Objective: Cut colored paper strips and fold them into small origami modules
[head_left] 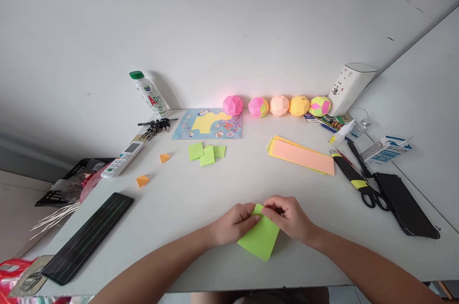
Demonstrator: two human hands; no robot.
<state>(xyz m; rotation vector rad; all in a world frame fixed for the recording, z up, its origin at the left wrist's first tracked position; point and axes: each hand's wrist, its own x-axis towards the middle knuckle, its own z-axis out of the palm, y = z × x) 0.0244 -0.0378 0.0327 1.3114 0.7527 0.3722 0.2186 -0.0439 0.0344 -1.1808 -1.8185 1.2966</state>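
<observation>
A green paper square (260, 238) lies near the front edge of the white table (201, 194). My left hand (234, 222) pinches its far corner from the left, fingers closed on the paper. My right hand (290, 218) pinches the same far corner from the right, fingers curled over the fold. Several loose green paper squares (207, 152) lie farther back in the middle. Two small folded orange pieces (142, 180) sit to the left. A stack of peach and yellow paper strips (301, 156) lies to the right.
Several folded paper balls (278, 105) line the wall. A sticker sheet (209, 124), bottle (149, 94), keys (155, 127) and remote (123, 159) sit at back left. Scissors (366, 177), a black phone (407, 206) and small boxes (385, 148) lie right. A black ribbed board (88, 237) lies front left.
</observation>
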